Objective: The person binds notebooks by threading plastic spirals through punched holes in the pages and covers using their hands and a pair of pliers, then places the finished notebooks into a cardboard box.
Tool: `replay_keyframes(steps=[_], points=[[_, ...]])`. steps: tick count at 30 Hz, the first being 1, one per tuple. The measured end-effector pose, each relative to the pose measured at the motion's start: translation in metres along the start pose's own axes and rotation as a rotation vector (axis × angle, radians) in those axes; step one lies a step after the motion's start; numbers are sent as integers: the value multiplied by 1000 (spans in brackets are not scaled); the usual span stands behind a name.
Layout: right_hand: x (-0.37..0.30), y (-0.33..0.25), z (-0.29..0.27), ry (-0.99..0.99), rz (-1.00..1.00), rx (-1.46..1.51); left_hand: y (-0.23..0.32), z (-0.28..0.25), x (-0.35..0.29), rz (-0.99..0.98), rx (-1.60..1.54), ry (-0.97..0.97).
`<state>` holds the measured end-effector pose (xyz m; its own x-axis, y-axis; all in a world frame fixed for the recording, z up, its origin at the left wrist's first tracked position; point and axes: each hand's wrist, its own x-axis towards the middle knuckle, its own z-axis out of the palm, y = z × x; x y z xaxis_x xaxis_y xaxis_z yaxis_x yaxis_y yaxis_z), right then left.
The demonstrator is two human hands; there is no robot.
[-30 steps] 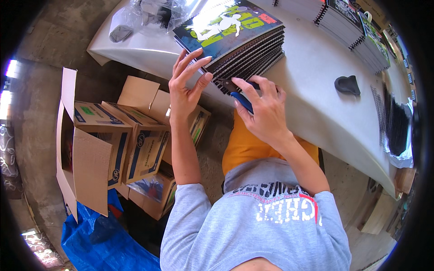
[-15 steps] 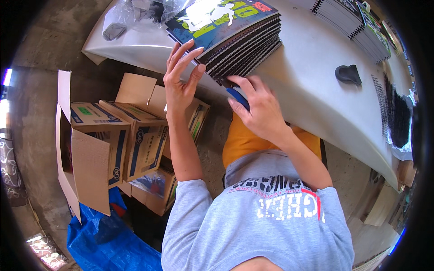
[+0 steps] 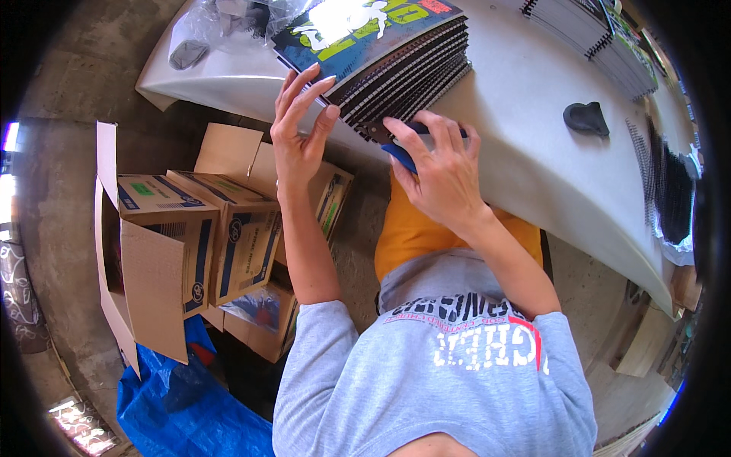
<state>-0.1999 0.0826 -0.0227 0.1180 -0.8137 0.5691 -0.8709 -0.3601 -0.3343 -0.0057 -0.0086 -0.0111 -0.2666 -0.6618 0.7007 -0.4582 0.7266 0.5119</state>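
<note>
A stack of spiral notebooks (image 3: pixel 403 72) with a blue, green and white cover on top rests at the table's near edge, its black coil bindings toward me. My left hand (image 3: pixel 299 133) is open, fingers stretched up with the tips against the stack's left corner. In my right hand (image 3: pixel 443 171) is a pair of blue-handled pliers (image 3: pixel 399 155), the handles apart in my grip. Their dark head lies at the lower end of the coils, near the bottom of the stack. The jaw tips are too small to make out there.
More spiral notebooks (image 3: pixel 567 38) lie at the far right of the white table (image 3: pixel 525 137). Nearby are a black rounded object (image 3: pixel 585 119) and loose black coils (image 3: pixel 671 194). Clear plastic (image 3: pixel 228 27) sits at the far left. Cardboard boxes (image 3: pixel 251 247) and a blue tarp (image 3: pixel 183 404) are left of me.
The pliers' handles have opened wider as my right fingers spread and moved slightly right. My left hand and the notebook stack have shifted slightly left in the picture.
</note>
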Motion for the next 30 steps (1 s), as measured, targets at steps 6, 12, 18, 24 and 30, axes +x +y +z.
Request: replay_keyframes(steps=[6,12,18,24,30], points=[[3,0,6,-56,-19,2,1,2,0,-75,-86,53],[5,4,10,-112,76,489,0,2,0,-57,-60,52],[-1,6,7,-462,553,1216,4,3,3,-53,-60,52],[-16,7,4,-71,107,280,13,1,0,-35,-63,-2],[-15,6,7,-50,102,216,-3,11,-5,-28,-122,65]])
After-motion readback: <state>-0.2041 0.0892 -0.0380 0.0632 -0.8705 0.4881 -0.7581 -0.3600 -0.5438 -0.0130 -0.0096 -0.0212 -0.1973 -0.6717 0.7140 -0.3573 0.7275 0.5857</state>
